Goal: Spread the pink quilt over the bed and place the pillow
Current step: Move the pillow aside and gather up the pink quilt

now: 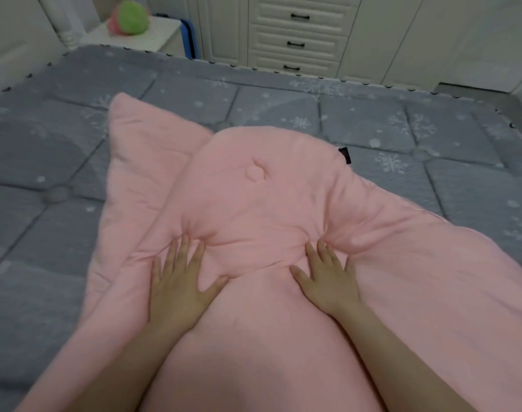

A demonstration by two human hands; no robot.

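The pink quilt [262, 191] lies bunched and partly folded in the middle of the bed [46, 162], whose grey snowflake mattress cover shows on both sides. A folded upper layer bulges ahead of my hands, with a small dark tag at its right corner. My left hand [176, 281] presses flat on the quilt with fingers spread. My right hand [325, 278] lies flat on the quilt too, its fingertips at a crease. No pillow is in view.
Beyond the bed's far edge stands a white chest of drawers [298, 34]. A white nightstand [141, 34] at the far left carries a green and pink plush toy [129, 17]. The white headboard [13, 40] is at the far left corner.
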